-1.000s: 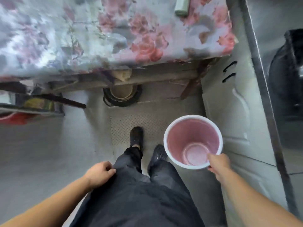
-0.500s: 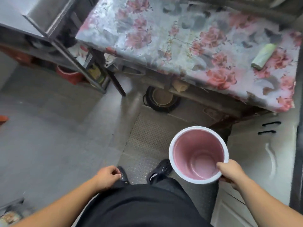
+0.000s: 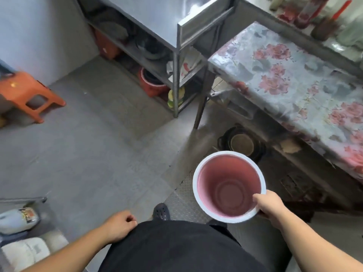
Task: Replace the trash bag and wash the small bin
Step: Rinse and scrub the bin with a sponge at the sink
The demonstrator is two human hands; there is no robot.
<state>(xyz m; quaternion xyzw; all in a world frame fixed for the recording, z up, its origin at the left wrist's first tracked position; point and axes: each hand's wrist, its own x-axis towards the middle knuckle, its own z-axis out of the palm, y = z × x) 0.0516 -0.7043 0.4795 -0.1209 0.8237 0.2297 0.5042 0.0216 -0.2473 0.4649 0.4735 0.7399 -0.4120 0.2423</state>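
Observation:
The small bin (image 3: 225, 183) is round, pink inside with a white rim, and has nothing in it. It hangs upright above the floor, in front of my legs on the right. My right hand (image 3: 270, 206) grips its near rim, thumb inside and fingers under the edge. Beside my left thigh, my left hand (image 3: 119, 225) swings with fingers loosely curled and holds nothing. No trash bag is in view.
A table with a floral cloth (image 3: 294, 83) stands to the right, a dark pot (image 3: 241, 143) on the floor under it. A steel shelf unit (image 3: 174, 46) is ahead, an orange stool (image 3: 25, 93) at left, sacks (image 3: 21, 252) at lower left. Grey floor (image 3: 88, 154) lies between.
The view has swung to the left: the floral table slid right, and the steel shelf and orange stool came into sight. The bin stays in my right hand.

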